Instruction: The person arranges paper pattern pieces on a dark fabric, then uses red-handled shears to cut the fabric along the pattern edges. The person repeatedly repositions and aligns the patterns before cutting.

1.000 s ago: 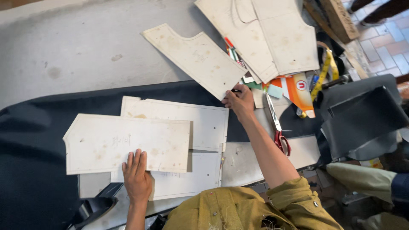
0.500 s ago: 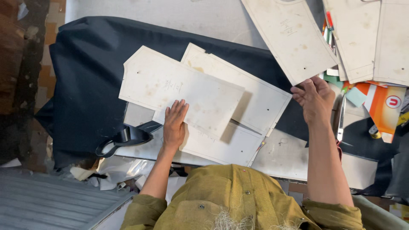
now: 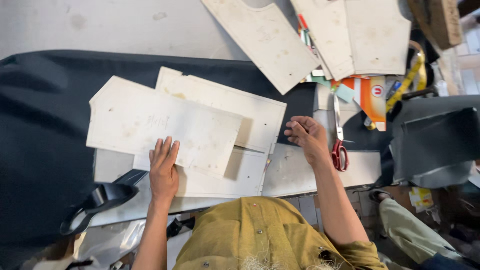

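Upper cardboard pattern (image 3: 160,122) overlaps the sheet beneath (image 3: 240,107), concealing most of it. Left hand (image 3: 163,167) covers the top sheet's lower edge. Handwriting on the top sheet too faint to read. Dark fabric (image 3: 45,125) runs off the left edge. Further patterns (image 3: 350,30) cut off at the top edge. Scissor (image 3: 339,145) blades only partly distinguishable

Off-white card pattern pieces (image 3: 160,122), stained, stacked overlapping, lying flat on dark fabric (image 3: 45,125).
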